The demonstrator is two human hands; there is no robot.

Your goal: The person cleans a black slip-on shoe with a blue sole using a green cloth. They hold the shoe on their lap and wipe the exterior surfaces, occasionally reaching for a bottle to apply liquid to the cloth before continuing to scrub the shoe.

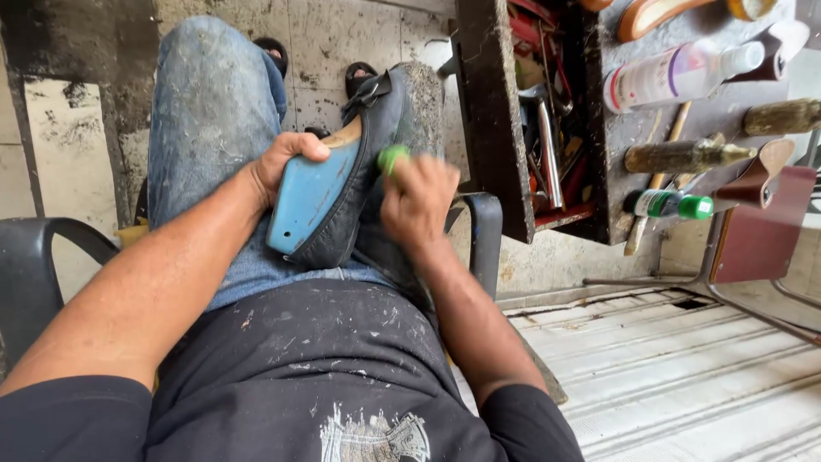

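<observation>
- Resting across the lap on the jeans-clad thigh (214, 111): a black shoe (342, 214) with a blue insole (306, 201), sole side turned right and far, opening facing left.
- Long axis of shoe running from near-left to far-right, heel end low toward the body, toe end raised toward the grey, gritty block (421, 98) behind it.
- Left hand (282, 162) clasped on the upper left edge of the shoe, thumb hooked over the rim beside the tan lining, fingers hidden behind; grasping the shoe and steadying it.
- Right hand (419, 201) clenched round a small item with a green cap (393, 156), cap end pressed at the shoe's right edge, near mid-length; body of the item hidden in the fist, kind not determinable.
- Both hands touching or just beside the shoe; left hand on its far-left flank, right hand on its right flank, shoe lying between them.
- Seated in a dark plastic chair (43, 257); black, paint-flecked shirt (325, 359) near the camera.
- To the right, well apart from the hands: a dark workbench (616, 171) bearing a white spray bottle (676, 73), two worn brushes (680, 156), a small green-capped bottle (671, 204), and an open tray of metal tools (547, 128).
- Sandalled toes (359, 77) visible far, on a stained tile floor (60, 145).
</observation>
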